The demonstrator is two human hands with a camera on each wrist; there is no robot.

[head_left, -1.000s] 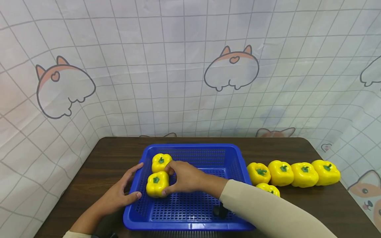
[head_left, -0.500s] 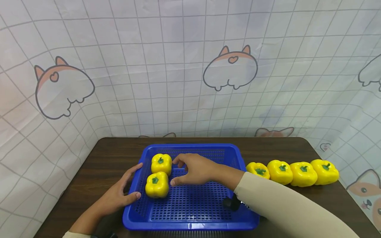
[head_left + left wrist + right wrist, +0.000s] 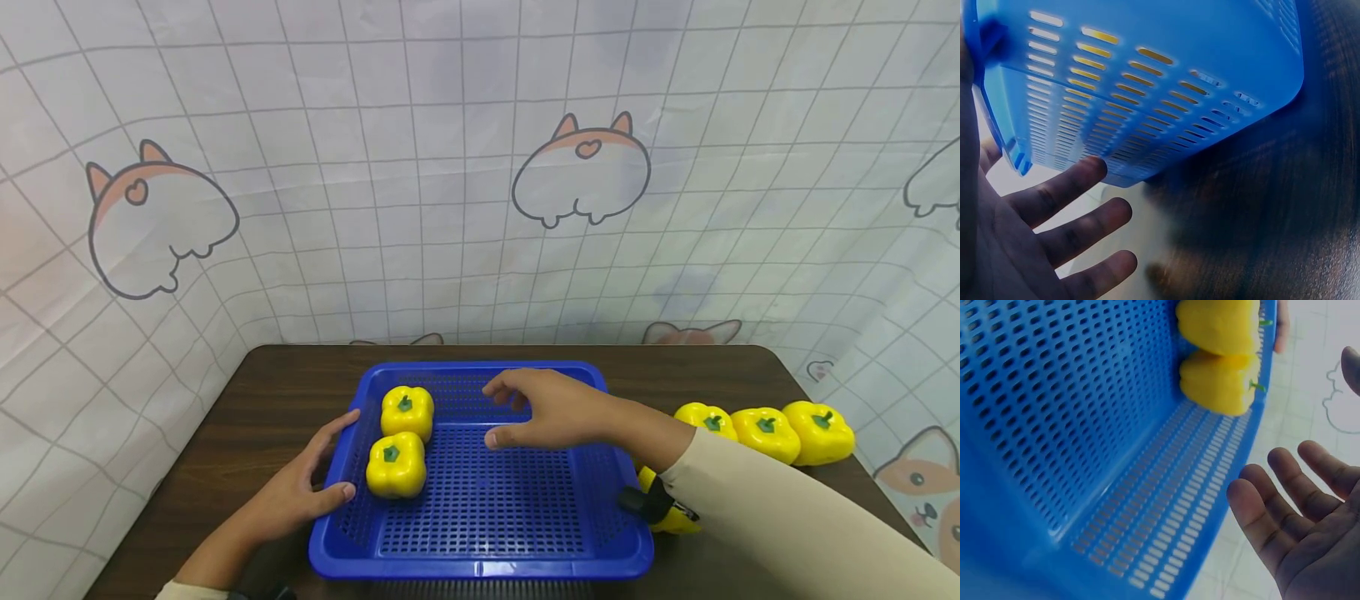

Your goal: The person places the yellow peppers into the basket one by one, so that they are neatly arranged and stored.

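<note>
A blue plastic basket (image 3: 480, 570) stands on the dark wooden table. Two yellow bell peppers sit one behind the other at its left end: the rear bell pepper (image 3: 407, 413) and the front bell pepper (image 3: 396, 467). My left hand (image 3: 288, 492) rests against the basket's left rim with thumb and index finger spread; in the left wrist view its other fingers (image 3: 1085, 231) extend loosely beside the slotted wall. Above the basket's right half is my right hand (image 3: 558, 410), fingers slightly bent and holding nothing. The right wrist view shows its palm and spread fingers (image 3: 1297, 494).
On the table right of the basket, several yellow bell peppers (image 3: 765, 435) lie in a row. Another yellow bell pepper (image 3: 675, 518) is nearer the front, partly covered by my right wrist and its black strap. A patterned white cloth (image 3: 450, 208) hangs behind the table.
My right hand has released the front bell pepper and moved right, across the basket. The two bell peppers stay at the left end. My left hand keeps its place.
</note>
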